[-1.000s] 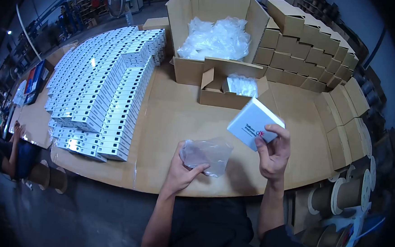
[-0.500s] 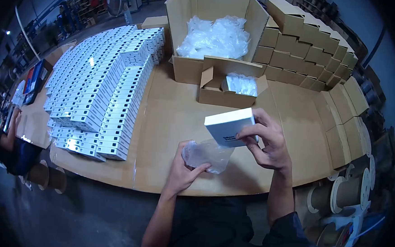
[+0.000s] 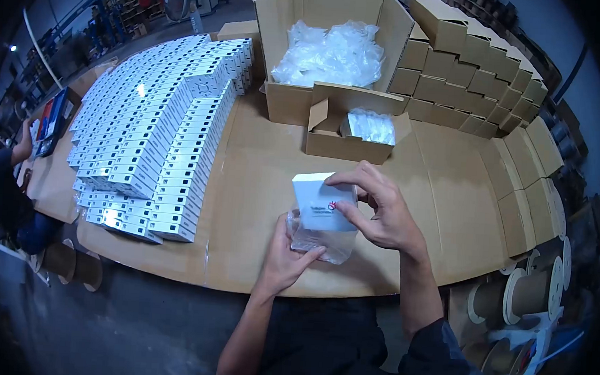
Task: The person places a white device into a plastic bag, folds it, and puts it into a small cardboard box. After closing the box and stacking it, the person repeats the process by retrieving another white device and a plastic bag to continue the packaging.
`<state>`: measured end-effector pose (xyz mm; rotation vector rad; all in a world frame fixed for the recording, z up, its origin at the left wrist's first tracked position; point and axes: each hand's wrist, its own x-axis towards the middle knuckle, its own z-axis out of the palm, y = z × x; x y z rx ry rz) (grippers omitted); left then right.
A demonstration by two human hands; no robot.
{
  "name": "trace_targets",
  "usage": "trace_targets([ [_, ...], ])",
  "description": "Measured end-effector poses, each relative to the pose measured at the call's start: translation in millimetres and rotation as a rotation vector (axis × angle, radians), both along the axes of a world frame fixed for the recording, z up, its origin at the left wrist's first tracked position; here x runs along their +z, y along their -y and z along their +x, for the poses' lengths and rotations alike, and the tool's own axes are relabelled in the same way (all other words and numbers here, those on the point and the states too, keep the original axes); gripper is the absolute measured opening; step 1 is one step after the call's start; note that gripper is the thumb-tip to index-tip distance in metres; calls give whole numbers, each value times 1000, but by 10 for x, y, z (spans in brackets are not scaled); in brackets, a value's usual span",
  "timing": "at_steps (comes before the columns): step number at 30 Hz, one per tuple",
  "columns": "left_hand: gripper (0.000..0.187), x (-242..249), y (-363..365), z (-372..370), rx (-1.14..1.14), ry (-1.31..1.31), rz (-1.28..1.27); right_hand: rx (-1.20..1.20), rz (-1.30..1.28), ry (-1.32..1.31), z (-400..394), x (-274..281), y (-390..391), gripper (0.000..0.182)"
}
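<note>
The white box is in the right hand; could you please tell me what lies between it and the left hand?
In the head view, a clear plastic bag lies between the left hand and the white box.

A white box is showing smooth card; at its lower end, a pouch is displaying thin, clear plastic; beyond the box, a small carton is presenting matt cardboard.
</note>
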<state>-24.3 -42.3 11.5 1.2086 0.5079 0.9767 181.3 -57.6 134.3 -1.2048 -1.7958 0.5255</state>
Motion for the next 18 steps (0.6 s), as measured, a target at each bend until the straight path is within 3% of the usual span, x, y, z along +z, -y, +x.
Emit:
trace_targets([
  [2, 66, -40, 4, -14, 0, 38, -29, -16, -11, -147, -57, -65, -20, 31],
  [7, 69, -3, 3, -22, -17, 61, -168, -95, 46, -104, 35, -206, -62, 20],
  [10, 65, -158, -30, 0, -14, 105, -61, -135, -40, -185, 61, -265, -48, 20],
  [17, 32, -108, 28, 124, 124, 236, -315, -120, -118, -106, 77, -407, -23, 22],
  [18, 32, -108, 24, 127, 141, 276, -343, -142, -126, -279, 48, -465, -8, 23],
])
